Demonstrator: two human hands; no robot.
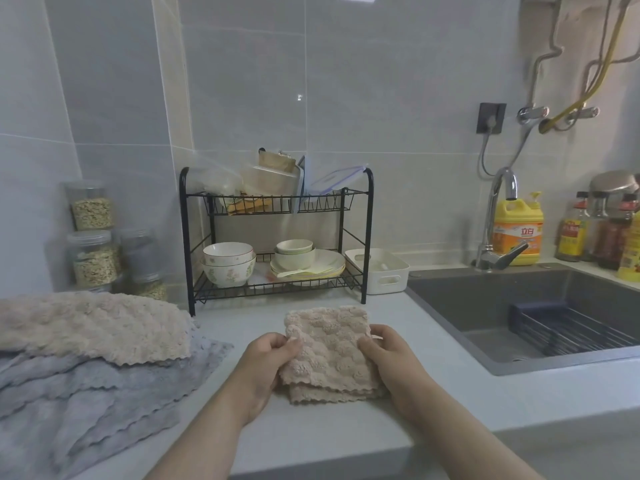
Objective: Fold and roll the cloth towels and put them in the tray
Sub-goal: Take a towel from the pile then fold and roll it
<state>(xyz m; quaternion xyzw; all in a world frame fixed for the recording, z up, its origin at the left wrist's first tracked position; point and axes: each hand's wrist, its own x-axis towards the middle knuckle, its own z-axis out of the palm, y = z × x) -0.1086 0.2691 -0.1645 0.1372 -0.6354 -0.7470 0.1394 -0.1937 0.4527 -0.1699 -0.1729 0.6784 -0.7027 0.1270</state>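
Beige towel, fluffy with a scalloped pattern and wavy edges, is lying folded in layers on the pale smooth counter. Left hand and right hand are pinching its two sides. White plastic tray is standing beside the black wire rack.

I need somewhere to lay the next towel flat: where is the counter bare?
Bare counter lies between the folded beige towel and the sink, and between that towel and the towel pile, which crowds the left.

Tray between rack and sink
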